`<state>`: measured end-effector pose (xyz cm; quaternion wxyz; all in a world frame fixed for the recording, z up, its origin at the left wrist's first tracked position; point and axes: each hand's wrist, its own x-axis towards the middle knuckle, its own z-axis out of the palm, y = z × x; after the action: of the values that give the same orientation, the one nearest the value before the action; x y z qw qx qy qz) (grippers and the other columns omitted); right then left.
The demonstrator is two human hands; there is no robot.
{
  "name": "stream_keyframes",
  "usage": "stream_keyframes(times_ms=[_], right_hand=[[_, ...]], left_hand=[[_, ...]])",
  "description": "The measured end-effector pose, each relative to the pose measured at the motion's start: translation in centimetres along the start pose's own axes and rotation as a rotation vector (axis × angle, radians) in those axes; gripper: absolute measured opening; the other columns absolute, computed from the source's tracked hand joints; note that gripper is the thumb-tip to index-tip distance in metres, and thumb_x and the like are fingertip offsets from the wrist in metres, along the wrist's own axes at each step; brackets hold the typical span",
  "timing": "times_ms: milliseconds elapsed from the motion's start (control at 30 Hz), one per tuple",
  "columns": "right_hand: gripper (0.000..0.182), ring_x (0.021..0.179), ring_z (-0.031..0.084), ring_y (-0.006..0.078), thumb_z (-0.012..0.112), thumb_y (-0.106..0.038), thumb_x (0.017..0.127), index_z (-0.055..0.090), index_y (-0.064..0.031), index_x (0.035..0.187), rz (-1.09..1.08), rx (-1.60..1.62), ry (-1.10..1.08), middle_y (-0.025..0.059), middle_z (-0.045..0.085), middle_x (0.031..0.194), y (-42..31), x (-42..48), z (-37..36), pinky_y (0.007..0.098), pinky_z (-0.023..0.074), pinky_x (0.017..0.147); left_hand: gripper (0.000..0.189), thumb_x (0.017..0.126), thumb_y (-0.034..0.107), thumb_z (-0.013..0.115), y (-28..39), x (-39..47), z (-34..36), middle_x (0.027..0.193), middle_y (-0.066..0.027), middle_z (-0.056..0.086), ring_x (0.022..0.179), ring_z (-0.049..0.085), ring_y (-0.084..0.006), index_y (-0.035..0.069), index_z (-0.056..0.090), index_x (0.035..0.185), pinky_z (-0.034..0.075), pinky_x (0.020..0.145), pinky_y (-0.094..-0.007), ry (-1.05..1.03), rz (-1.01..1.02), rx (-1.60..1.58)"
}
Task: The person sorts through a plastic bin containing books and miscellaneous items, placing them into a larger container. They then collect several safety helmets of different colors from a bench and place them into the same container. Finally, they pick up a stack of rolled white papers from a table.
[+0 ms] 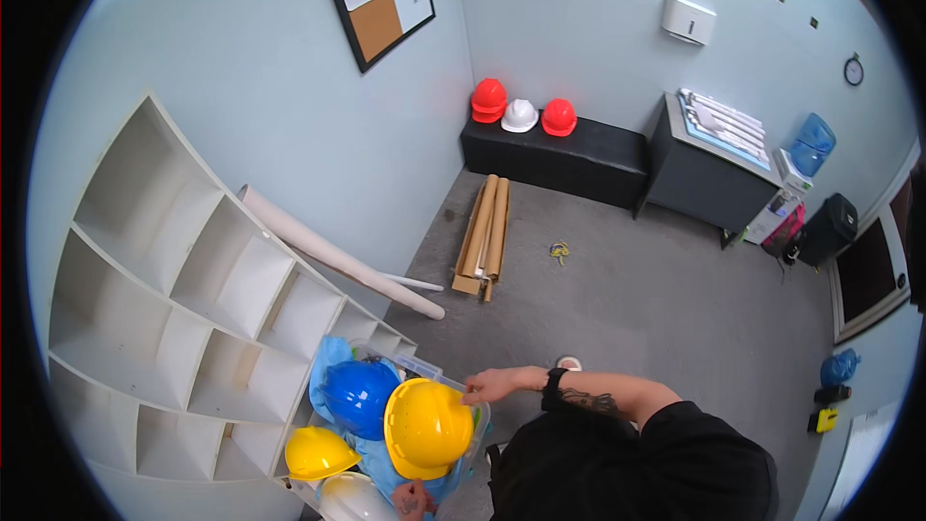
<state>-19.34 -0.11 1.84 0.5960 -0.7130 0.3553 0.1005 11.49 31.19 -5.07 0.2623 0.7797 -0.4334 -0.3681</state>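
A large yellow hard hat (pixel 428 427) sits tilted on top of a clear plastic bin (pixel 480 441). My right hand (pixel 483 385), with a black band on its wrist, has its fingertips at the hat's right edge. At its lower brim is my left hand (pixel 411 499), cut off by the frame's bottom, its fingers partly hidden. Left of the large hat lies a blue hard hat (pixel 359 394) on light blue cloth (pixel 331 362). A smaller yellow hard hat (pixel 318 454) and a white hard hat (pixel 354 498) are at the lower left.
White cubby shelving (pixel 195 325) rises at the left. A pale roll (pixel 340 257) leans by the wall, near a box of cardboard tubes (pixel 483 239). A black bench (pixel 557 152) holds red and white hard hats. A desk (pixel 712 170) stands beyond; yellow cord (pixel 559 252) lies on the floor.
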Motion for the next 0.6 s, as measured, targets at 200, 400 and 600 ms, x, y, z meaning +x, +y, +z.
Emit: stream_keyframes(times_ms=[200,400,600], right_hand=[[0.056,0.083,0.071,0.022,0.061,-0.051,0.096,0.063,-0.0007,0.12,0.006,0.232,0.097,0.0102,0.07,0.098,10.0,-3.8,-9.5,0.0347,0.0587,0.071],[0.049,0.08,0.073,0.0209,0.064,-0.045,0.095,0.066,0.0006,0.112,0.18,0.426,0.212,0.0105,0.072,0.092,25.7,-11.3,-20.2,0.0339,0.0605,0.067],[0.037,0.075,0.075,0.0257,0.063,-0.031,0.096,0.065,0.0047,0.106,0.392,0.884,0.56,0.0163,0.075,0.092,44.0,-22.9,-24.0,0.0378,0.0626,0.067]], left_hand=[[0.042,0.103,0.027,0.047,15.8,-1.5,2.7,0.053,-0.0053,0.056,0.044,0.054,-0.0149,0.007,0.06,0.069,0.043,0.043,-0.0315,-0.018,-0.002,0.098],[0.042,0.103,0.031,0.052,32.5,4.5,13.3,0.057,-0.0018,0.055,0.046,0.052,-0.0124,0.007,0.056,0.07,0.042,0.045,-0.028,-0.068,-0.058,-0.058],[0.036,0.103,0.025,0.056,44.0,17.7,24.5,0.059,-0.0033,0.059,0.046,0.054,-0.0088,0.0,0.064,0.079,0.042,0.045,-0.0249,-0.424,0.015,-0.145]])
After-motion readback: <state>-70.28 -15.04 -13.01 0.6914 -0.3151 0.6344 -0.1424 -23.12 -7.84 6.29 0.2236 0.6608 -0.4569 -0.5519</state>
